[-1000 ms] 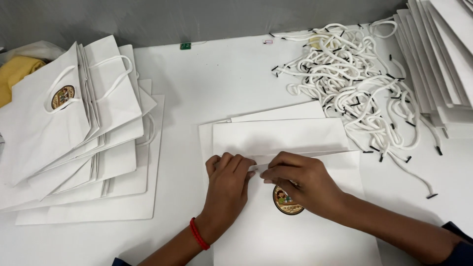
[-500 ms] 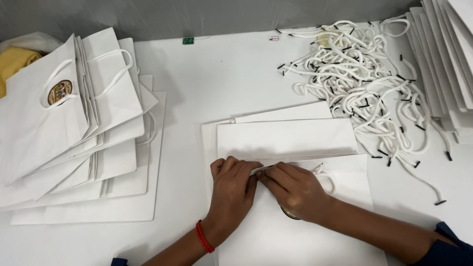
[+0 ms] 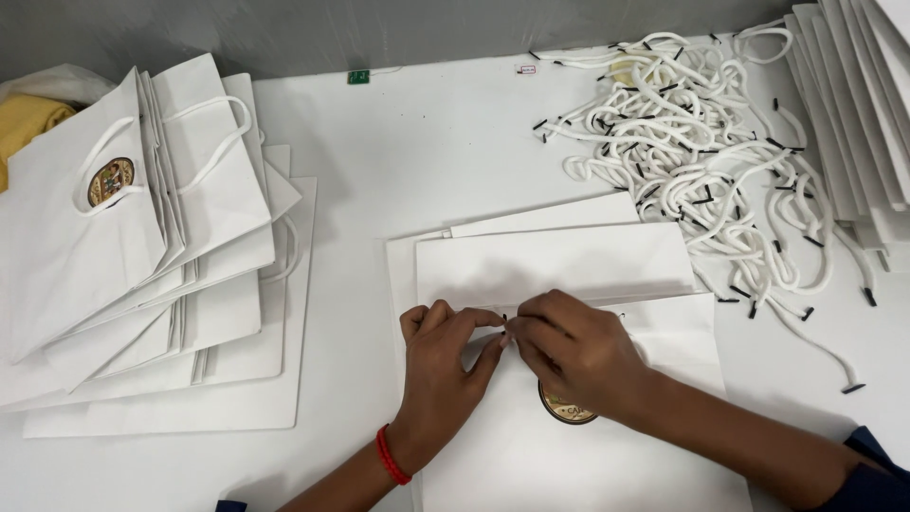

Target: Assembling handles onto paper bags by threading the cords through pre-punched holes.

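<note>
White paper bag flat on tabletop, near centre, top flap folded back over it. Left hand and right hand meet at fold, fingers pinched together on small black cord tip (cord itself hidden under fingers). Round gold emblem peeks from under right hand. Finished bags with handles stacked left. Loose white cords heaped far right, flat bags beyond.

Plain white worktable filling pretty much the whole view, with a dull grey wall along the back edge. Soft, even light, faint shadows only.
</note>
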